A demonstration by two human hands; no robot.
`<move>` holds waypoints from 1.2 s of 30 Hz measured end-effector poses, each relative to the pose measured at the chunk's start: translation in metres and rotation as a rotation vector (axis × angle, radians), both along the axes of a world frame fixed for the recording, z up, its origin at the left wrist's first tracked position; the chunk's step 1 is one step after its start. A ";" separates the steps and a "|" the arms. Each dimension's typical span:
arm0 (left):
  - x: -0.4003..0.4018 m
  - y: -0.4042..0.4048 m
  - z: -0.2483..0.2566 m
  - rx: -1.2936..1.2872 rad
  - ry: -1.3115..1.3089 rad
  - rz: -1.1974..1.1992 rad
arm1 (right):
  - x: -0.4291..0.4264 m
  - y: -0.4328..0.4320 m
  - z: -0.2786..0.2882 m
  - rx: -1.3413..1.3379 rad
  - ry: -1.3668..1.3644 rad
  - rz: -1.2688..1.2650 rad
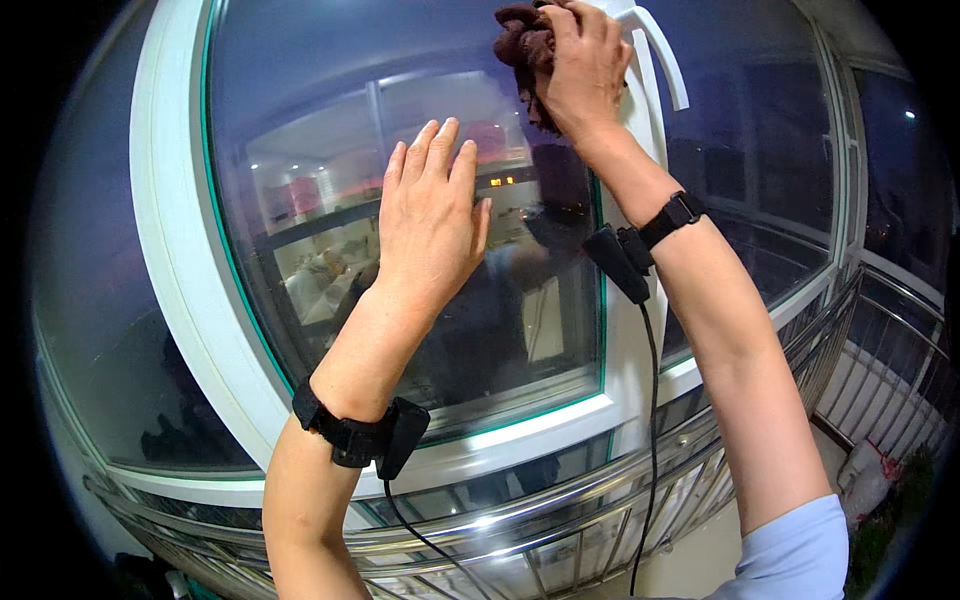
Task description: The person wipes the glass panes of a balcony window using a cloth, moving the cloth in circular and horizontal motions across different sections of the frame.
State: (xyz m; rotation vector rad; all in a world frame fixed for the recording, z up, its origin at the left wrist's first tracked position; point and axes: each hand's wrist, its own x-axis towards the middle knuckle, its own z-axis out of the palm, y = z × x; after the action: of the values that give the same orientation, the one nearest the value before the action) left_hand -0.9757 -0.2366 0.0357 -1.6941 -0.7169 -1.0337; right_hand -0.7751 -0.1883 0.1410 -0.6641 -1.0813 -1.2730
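My right hand (589, 67) grips a crumpled dark brown cloth (529, 49) against the upper right part of a window sash, beside its white handle (664, 52). Fingers spread a little, my left hand (431, 202) is raised before the middle of the window glass (322, 135) and holds nothing. Whether its palm touches the pane cannot be told. A white frame (180, 247) surrounds the glass, which mirrors a lit room. Part of the cloth is hidden behind my right fingers.
Black straps with devices sit on my left wrist (352, 435) and right wrist (667, 221), each trailing a cable (651, 390). Below the sash runs a shiny metal railing (487, 525). A pale plastic bag (866, 476) and green plants (911, 487) are at lower right.
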 end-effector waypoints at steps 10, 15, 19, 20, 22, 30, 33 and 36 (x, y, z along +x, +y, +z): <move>-0.012 -0.002 -0.003 0.001 0.023 0.032 | 0.003 0.008 0.031 0.086 -0.012 -0.013; -0.007 0.013 -0.010 0.065 0.031 0.041 | 0.000 0.020 0.016 -0.085 -0.043 0.039; -0.007 0.037 -0.040 0.121 0.053 0.034 | -0.003 0.029 -0.070 -0.075 -0.331 0.118; -0.007 0.044 -0.050 0.115 0.054 0.054 | 0.002 0.034 -0.091 -0.102 -0.415 0.149; -0.005 0.053 -0.066 0.083 0.073 0.071 | 0.016 0.034 -0.135 -0.202 -0.511 0.169; 0.006 0.040 -0.112 -0.148 0.149 0.118 | 0.064 0.032 -0.305 -0.440 -0.740 0.096; 0.003 0.035 -0.123 -0.183 0.173 0.153 | 0.078 0.018 -0.353 -0.599 -0.821 0.118; -0.004 0.031 -0.129 -0.213 0.200 0.172 | 0.090 0.006 -0.383 -0.740 -0.834 0.118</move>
State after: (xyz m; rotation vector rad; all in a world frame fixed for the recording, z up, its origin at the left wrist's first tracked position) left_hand -0.9799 -0.2059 -0.0930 -1.8501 -0.8482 -0.6767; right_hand -0.6848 -0.1823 -0.2423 -0.5869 -2.3055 -1.0333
